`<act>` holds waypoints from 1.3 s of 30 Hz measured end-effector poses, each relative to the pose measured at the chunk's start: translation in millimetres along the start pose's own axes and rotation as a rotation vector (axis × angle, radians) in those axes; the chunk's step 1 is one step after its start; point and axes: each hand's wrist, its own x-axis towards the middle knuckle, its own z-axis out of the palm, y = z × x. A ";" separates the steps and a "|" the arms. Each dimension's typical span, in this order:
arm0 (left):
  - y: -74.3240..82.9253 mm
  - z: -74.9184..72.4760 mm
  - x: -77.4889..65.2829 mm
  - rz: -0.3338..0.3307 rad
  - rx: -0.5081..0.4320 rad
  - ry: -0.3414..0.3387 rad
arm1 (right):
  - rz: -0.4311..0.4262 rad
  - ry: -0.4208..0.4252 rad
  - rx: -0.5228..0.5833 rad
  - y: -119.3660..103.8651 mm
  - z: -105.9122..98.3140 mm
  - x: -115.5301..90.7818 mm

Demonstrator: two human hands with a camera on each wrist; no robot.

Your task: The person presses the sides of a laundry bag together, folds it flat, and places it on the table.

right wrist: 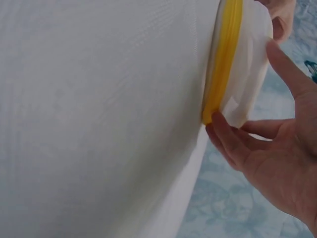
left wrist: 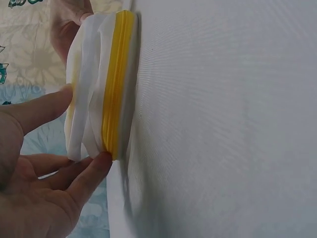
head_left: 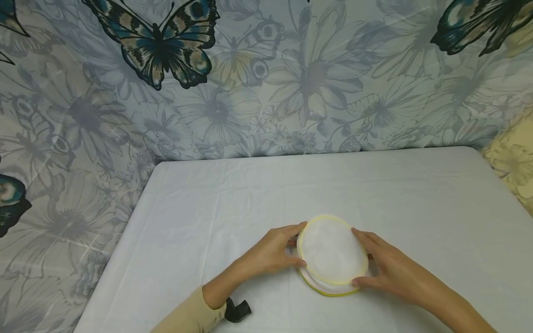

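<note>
A round white fabric zip pouch (head_left: 333,249) with pale yellow piping round its top lies flat on the white-covered table. Its sides look soft and creased in the left wrist view, where a yellow zipper (left wrist: 118,84) runs round the lower edge. From the left, my left hand (head_left: 270,252) holds the pouch, thumb at the upper rim and fingertips against the zipper side. My right hand (head_left: 389,266) grips the opposite side the same way. In the right wrist view, a right fingertip touches the end of the visible zipper band (right wrist: 225,59).
White cloth covers the table (head_left: 187,222), which has rounded far corners. Behind it and to the left hangs a floral curtain (head_left: 233,111) with butterfly prints. A black strap piece (head_left: 238,311) sticks out by the left sleeve (head_left: 189,312).
</note>
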 end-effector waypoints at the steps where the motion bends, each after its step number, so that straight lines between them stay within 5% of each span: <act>1: -0.1 -0.3 -0.6 0.008 -0.002 -0.008 | -0.002 -0.002 -0.002 0.0 0.0 0.3; 6: -1.1 -2.2 -1.5 0.061 0.068 0.004 | -0.024 0.000 -0.019 -1.2 -0.1 3.6; 11: -2.2 -4.8 -2.7 0.029 0.143 0.030 | -0.039 -0.010 -0.019 -5.2 1.0 11.5; 16: -1.8 -7.3 -4.7 0.002 0.195 0.012 | -0.004 -0.059 -0.030 -9.4 -0.3 18.6; 22: -0.9 -8.7 -6.9 0.052 0.325 -0.022 | 0.017 -0.081 -0.031 -11.8 0.9 21.8; 30: 0.4 -5.0 -10.7 0.027 0.346 -0.044 | 0.021 -0.114 -0.056 -13.4 3.8 23.5; 39: 4.4 3.4 -16.6 0.076 0.613 -0.076 | -0.070 -0.080 -0.226 -18.0 19.5 26.2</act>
